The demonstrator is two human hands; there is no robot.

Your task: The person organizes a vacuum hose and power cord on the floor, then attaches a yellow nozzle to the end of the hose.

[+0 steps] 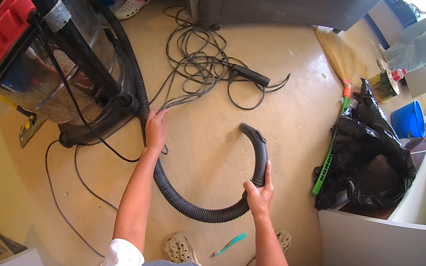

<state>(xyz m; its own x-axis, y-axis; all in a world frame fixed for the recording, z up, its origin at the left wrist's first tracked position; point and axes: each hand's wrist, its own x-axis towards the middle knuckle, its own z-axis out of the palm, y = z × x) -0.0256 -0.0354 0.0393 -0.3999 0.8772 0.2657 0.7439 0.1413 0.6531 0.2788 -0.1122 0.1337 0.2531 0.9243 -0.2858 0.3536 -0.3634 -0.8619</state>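
My right hand (261, 191) is wrapped round the curved black wand end of a vacuum hose (198, 211), whose open tip points left just above the floor. The ribbed hose bends round in front of me and runs up to a wet-and-dry vacuum cleaner (72, 74) with a clear tank and red top, at the left. Beside the hose, my left hand (156, 130) pinches strands of a black power cord (181, 95). The rest of that cord lies in a loose tangle on the floor, with a black extension socket (250, 75) at its right.
At the right are a straw broom (345, 59), a black garbage bag (372, 167), a blue bucket (408, 119) and a white shelf unit (376, 241). A teal brush (229, 245) lies near my feet. A grey sofa (281, 2) and two other people are farther back.
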